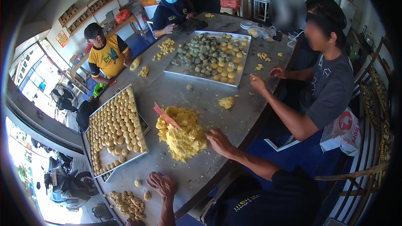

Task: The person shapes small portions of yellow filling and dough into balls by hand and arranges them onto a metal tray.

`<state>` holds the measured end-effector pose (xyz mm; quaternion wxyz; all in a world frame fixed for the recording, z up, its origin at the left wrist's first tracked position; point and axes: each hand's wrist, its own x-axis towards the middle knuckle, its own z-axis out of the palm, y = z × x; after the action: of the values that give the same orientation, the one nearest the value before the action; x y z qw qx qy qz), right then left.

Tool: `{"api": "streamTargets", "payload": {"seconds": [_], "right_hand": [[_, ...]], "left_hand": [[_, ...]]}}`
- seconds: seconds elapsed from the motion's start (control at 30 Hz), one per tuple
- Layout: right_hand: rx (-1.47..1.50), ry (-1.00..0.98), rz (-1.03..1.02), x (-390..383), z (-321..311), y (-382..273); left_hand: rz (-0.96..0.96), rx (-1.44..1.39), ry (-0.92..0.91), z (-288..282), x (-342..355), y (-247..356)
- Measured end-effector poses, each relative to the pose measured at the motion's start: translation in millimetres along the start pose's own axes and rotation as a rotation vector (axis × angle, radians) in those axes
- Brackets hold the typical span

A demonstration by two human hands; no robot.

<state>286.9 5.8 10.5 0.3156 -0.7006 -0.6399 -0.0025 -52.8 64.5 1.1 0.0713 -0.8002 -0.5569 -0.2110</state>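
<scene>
A heaped mass of crumbly yellow dough (184, 136) lies on the metal table, with a flat pink scraper (166, 115) stuck in its top. My right hand (220, 143) is at the right edge of the heap, its fingers curled against the dough. Palm down over the near table edge, my left hand (162, 185) has its fingers stretched and holds nothing that shows. Beside it lie two small dough lumps (147, 196) and a cluster of many small dough pieces (127, 205). To the left, a tray (144, 136) bears rows of round yellow dough balls (117, 121).
A large metal tray (176, 76) with grey-green and yellow balls lies on the far half of the metal table (167, 88). A loose dough lump (226, 102) sits right of centre. Co-workers are around the table: a yellow shirt (112, 58), dark clothing at the back, and a grey shirt (331, 88).
</scene>
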Motion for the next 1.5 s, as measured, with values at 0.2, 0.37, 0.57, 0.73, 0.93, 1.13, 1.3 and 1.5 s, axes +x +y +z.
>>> {"api": "streamTargets", "payload": {"seconds": [0.2, 0.37, 0.57, 0.73, 0.93, 1.13, 1.3, 1.5], "right_hand": [[-0.169, 0.071, -0.021, -27, -8, -14], [0.208, 0.07, 0.053, -22, 5, 6], [0.06, 0.023, -0.09, -16, 7, 5], [-0.084, -0.157, -0.042, -3, 8, 8], [-0.579, -0.103, -0.123, -24, -31, -10], [0.005, -0.115, -0.096, -59, -23, -3], [0.319, -0.194, 0.104, -42, -33, -29], [0.723, -0.255, -0.025, -38, -7, -113]], "left_hand": [[0.153, -0.105, -0.114, -13, 8, 2], [0.177, -0.178, -0.017, -17, 9, -8], [0.009, 0.183, -0.069, -1, -10, 8], [0.106, 0.486, 0.214, -3, -31, 4], [-0.249, 0.005, -0.323, -55, -64, 37], [-0.337, -0.434, -0.076, -31, -62, 14], [-0.539, -0.946, 0.01, -42, -46, 51], [-0.566, -1.54, -0.089, -37, -28, 105]]}}
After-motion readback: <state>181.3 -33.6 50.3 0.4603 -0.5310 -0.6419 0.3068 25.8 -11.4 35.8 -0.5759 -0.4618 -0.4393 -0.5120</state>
